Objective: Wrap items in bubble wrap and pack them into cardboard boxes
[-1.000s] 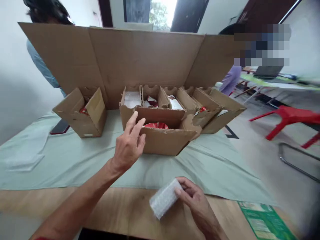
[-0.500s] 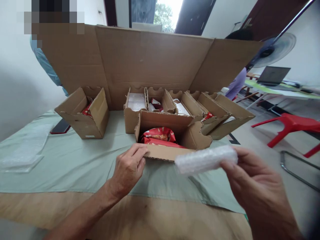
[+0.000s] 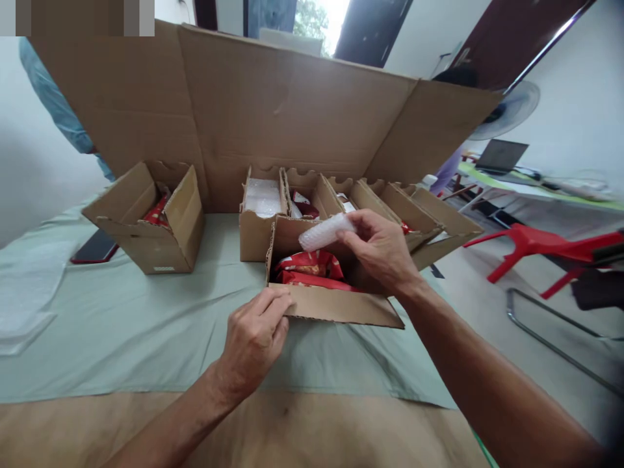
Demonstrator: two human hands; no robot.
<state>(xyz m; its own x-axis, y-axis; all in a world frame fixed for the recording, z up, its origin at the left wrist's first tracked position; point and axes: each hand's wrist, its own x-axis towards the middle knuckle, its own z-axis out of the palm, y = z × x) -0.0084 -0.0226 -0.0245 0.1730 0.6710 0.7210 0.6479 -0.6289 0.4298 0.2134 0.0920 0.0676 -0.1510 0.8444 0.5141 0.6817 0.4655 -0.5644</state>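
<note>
My left hand (image 3: pixel 256 335) pinches the near flap of a small open cardboard box (image 3: pixel 336 305) that holds red packets (image 3: pixel 307 266). My right hand (image 3: pixel 380 250) is closed on a bubble-wrapped bundle (image 3: pixel 325 232) and holds it over that box's opening, above the red packets. Behind this box stands a row of several more small open boxes (image 3: pixel 370 201); one at the left end (image 3: pixel 260 208) shows white bubble wrap inside.
A big unfolded cardboard sheet (image 3: pixel 273 110) stands upright behind the boxes. One separate small box (image 3: pixel 146 221) sits at left beside a dark phone (image 3: pixel 95 247). Bubble wrap sheets (image 3: pixel 24 292) lie far left on the green cloth (image 3: pixel 146 325). Red chair (image 3: pixel 536 244) at right; another person's sleeve (image 3: pixel 53 104) behind.
My right hand carried the wrapped bundle up from the table's near edge and forward over the open box. My left hand dropped from the box's top onto its near flap.
</note>
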